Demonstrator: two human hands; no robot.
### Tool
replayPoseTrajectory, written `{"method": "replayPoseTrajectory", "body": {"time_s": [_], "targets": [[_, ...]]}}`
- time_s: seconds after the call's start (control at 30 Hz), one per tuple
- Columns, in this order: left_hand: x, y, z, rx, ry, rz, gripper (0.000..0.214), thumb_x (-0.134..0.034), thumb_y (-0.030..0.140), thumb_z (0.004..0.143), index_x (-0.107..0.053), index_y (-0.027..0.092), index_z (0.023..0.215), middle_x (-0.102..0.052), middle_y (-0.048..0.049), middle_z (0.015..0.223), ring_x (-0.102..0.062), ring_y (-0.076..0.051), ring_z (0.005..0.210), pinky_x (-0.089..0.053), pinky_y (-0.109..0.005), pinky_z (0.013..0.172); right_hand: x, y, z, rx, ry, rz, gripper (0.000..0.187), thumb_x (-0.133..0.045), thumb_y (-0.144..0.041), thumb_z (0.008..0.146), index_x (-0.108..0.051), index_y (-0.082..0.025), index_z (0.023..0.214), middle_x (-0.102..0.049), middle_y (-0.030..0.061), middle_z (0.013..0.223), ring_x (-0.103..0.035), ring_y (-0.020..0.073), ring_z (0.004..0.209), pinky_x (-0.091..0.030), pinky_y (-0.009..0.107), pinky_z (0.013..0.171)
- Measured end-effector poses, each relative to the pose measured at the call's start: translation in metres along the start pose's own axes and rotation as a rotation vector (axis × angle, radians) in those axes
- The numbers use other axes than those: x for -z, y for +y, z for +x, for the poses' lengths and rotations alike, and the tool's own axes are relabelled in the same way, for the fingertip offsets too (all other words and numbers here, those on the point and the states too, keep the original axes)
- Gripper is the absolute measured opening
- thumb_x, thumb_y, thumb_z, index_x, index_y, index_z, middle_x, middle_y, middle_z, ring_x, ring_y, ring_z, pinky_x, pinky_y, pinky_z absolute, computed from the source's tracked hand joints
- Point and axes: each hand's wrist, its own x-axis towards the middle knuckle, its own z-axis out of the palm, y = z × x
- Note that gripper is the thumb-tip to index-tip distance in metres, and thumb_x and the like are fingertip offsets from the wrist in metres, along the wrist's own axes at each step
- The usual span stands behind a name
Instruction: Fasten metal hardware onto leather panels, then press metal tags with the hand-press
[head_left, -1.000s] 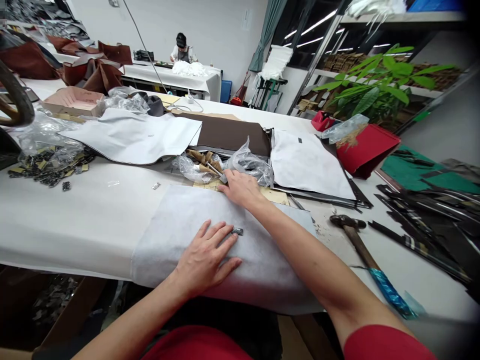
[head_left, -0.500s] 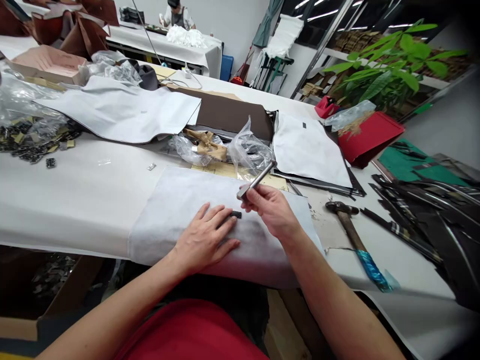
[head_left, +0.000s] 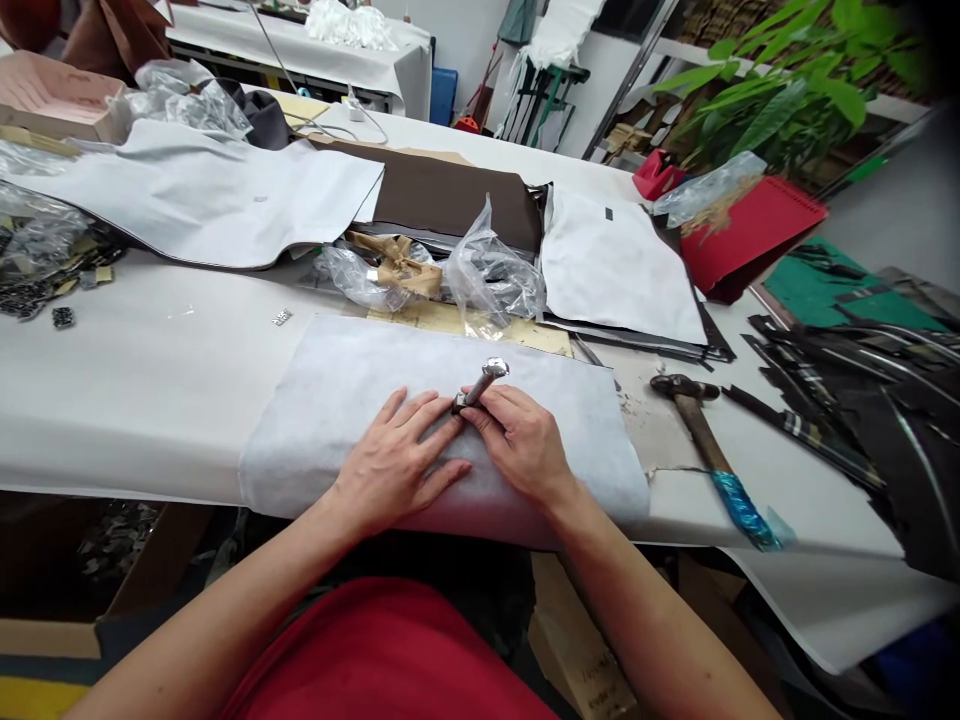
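A pale sheet of material [head_left: 300,440] lies along the table's front edge. My left hand [head_left: 394,455] rests flat on it, fingers spread, the fingertips beside a small dark patch. Pinched in the fingers of my right hand [head_left: 521,435] is a steel punch [head_left: 481,383], its struck end up and leaning away to the right. The punch's foot stands at the dark patch, touching or very near my left index fingertip; the patch is mostly hidden beneath it. To the right lies a hammer [head_left: 697,430] with blue wrap on its handle.
Crumpled clear plastic bags [head_left: 495,280] lie behind the sheet. A stack of white-faced panels [head_left: 619,280] sits at back right, with dark strips [head_left: 847,420] farther right. A white panel [head_left: 217,205] lies at back left. Small metal pieces [head_left: 281,317] sit on the table.
My right hand has come down and turned the punch upright, setting its foot at the dark patch. My left hand stays flat on the sheet. The view has tipped downward.
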Motion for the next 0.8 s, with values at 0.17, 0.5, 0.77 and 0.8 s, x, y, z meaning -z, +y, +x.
{"method": "replayPoseTrajectory", "body": {"time_s": [0.17, 0.5, 0.77, 0.8], "targets": [[-0.002, 0.000, -0.002, 0.011, -0.005, -0.019, 0.046, -0.055, 0.045, 0.101, -0.059, 0.019, 0.139, -0.057, -0.0137, 0.148, -0.049, -0.032, 0.141, -0.032, -0.056, 0.123, 0.000, 0.003, 0.000, 0.018, -0.042, -0.059, 0.020, -0.053, -0.029, 0.105, -0.068, -0.019, 0.114, -0.073, 0.0081, 0.110, -0.066, 0.0239, 0.105, -0.052, 0.039, 0.095], [0.014, -0.011, 0.029, 0.236, 0.061, -0.410, 0.034, -0.057, 0.037, 0.101, -0.057, 0.021, 0.130, -0.064, -0.0097, 0.129, -0.058, -0.025, 0.122, -0.049, -0.040, 0.104, 0.041, 0.026, -0.013, -0.175, 0.047, -0.098, 0.045, -0.057, -0.042, 0.101, -0.061, -0.022, 0.141, -0.067, 0.0110, 0.132, -0.063, 0.0266, 0.115, -0.051, 0.044, 0.102], [0.009, -0.027, 0.056, 0.000, -0.097, -0.302, 0.027, -0.051, 0.035, 0.104, -0.066, 0.019, 0.088, -0.065, -0.0060, 0.093, -0.059, -0.021, 0.091, -0.046, -0.034, 0.083, 0.147, 0.124, -0.102, -1.025, 0.200, -0.758, 0.051, -0.050, -0.043, 0.097, -0.071, -0.007, 0.125, -0.064, 0.0280, 0.116, -0.056, 0.0447, 0.115, -0.046, 0.059, 0.091], [0.009, -0.027, 0.055, -0.004, -0.084, -0.269, 0.027, -0.051, 0.036, 0.104, -0.066, 0.019, 0.088, -0.065, -0.0061, 0.093, -0.059, -0.021, 0.090, -0.045, -0.034, 0.082, 0.154, 0.120, -0.104, -1.030, 0.216, -0.657, 0.047, -0.050, -0.041, 0.095, -0.074, -0.007, 0.118, -0.066, 0.0265, 0.107, -0.059, 0.0421, 0.108, -0.048, 0.056, 0.087]]}}
